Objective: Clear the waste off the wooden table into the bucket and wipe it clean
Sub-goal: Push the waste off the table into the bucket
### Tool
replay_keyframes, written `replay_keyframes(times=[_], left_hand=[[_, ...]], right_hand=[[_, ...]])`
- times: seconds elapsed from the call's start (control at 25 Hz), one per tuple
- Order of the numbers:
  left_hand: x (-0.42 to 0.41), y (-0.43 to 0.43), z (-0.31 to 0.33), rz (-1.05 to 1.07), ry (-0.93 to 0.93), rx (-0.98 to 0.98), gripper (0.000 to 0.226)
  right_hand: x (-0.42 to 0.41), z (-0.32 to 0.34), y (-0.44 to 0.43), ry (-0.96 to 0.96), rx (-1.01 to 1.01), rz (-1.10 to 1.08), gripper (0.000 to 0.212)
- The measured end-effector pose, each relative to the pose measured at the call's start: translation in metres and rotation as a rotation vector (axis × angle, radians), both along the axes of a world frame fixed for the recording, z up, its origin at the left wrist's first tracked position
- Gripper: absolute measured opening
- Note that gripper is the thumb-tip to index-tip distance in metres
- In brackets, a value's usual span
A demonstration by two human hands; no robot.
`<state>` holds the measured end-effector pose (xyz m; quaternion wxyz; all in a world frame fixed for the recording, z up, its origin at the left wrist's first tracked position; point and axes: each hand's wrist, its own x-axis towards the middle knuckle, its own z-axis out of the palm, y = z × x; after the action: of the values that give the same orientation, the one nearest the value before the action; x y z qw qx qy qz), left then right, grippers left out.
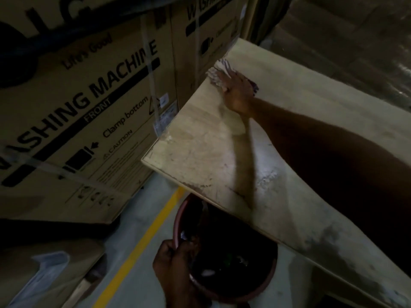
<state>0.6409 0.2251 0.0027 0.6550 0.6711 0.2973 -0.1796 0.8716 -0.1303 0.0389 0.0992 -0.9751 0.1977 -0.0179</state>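
Right hand reaches out across the desk, palm down and fingers spread flat on a cloth. The cloth is pale with a darker striped or checked edge showing past the wrist side; it lies bunched at the far left edge of the desk, close to the corner by the boxes. The arm stretches from lower right over the desk top and casts a long shadow toward the near edge.

Left hand is low, below the desk edge, fingers curled tight around the rim of the bucket. The bucket is reddish-brown, round, and sits partly tucked under the near edge of the desk. Its inside is dark; a few pale scraps show in it, too dim to tell what they are.

The desk top is light wood, smeared with whitish dust and dark smudges, heaviest along the near edge.

Beyond the desk's left edge stand large cardboard boxes printed "WASHING MACHINE", bound with clear straps. A yellow line runs along the grey floor beside the bucket.
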Motion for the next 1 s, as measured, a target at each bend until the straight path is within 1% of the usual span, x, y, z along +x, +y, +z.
replay_keyframes(times=[0.12, 0.24, 0.32, 0.4, 0.44, 0.52, 0.6, 0.68, 0.72, 0.76, 0.8, 0.84, 0.92, 0.96, 1.0], left_hand=[[0.005, 0.013, -0.008, -0.025, -0.002, 0.017, 0.042], [0.009, 0.020, -0.011, -0.083, 0.001, 0.034, 0.037], [0.013, 0.021, -0.010, -0.085, -0.003, 0.047, 0.032], [0.014, 0.019, -0.005, -0.102, -0.020, 0.061, 0.032], [0.013, 0.019, -0.002, -0.116, -0.025, 0.078, 0.030], [0.012, 0.018, 0.006, -0.132, -0.034, 0.089, 0.030], [0.008, 0.016, 0.011, -0.163, -0.063, 0.102, 0.026], [-0.002, 0.014, 0.016, -0.166, -0.080, 0.104, 0.027], [-0.007, 0.014, 0.020, -0.149, -0.082, 0.099, 0.031], [-0.013, 0.016, 0.024, -0.134, -0.083, 0.099, 0.036], [-0.018, 0.017, 0.026, -0.124, -0.085, 0.086, 0.038], [-0.026, 0.021, 0.028, -0.115, -0.091, 0.072, 0.039], [-0.040, 0.028, 0.029, -0.098, -0.113, 0.043, 0.036], [-0.047, 0.033, 0.029, -0.083, -0.122, 0.040, 0.034], [-0.055, 0.038, 0.028, -0.075, -0.125, 0.035, 0.032]], right_hand=[[0.004, -0.003, 0.010, -0.042, -0.054, 0.146, 0.057], [-0.010, -0.001, 0.025, -0.036, -0.056, 0.186, 0.057], [-0.017, -0.003, 0.039, -0.027, -0.071, 0.261, 0.057], [-0.028, -0.006, 0.059, -0.055, -0.062, 0.339, 0.062], [-0.038, -0.007, 0.071, -0.101, -0.056, 0.387, 0.061], [-0.067, -0.009, 0.100, -0.268, -0.027, 0.492, 0.057], [-0.106, -0.013, 0.136, -0.389, 0.074, 0.541, 0.058], [-0.151, -0.017, 0.174, -0.424, 0.214, 0.583, 0.045], [-0.177, -0.015, 0.196, -0.428, 0.316, 0.571, 0.039], [-0.203, -0.013, 0.214, -0.424, 0.400, 0.524, 0.037], [-0.228, -0.009, 0.224, -0.438, 0.454, 0.433, 0.040], [-0.252, -0.001, 0.226, -0.465, 0.457, 0.304, 0.046], [-0.280, 0.001, 0.209, -0.540, 0.369, -0.001, 0.061], [-0.289, 0.001, 0.199, -0.549, 0.290, -0.125, 0.064], [-0.298, 0.001, 0.192, -0.520, 0.193, -0.167, 0.061]])
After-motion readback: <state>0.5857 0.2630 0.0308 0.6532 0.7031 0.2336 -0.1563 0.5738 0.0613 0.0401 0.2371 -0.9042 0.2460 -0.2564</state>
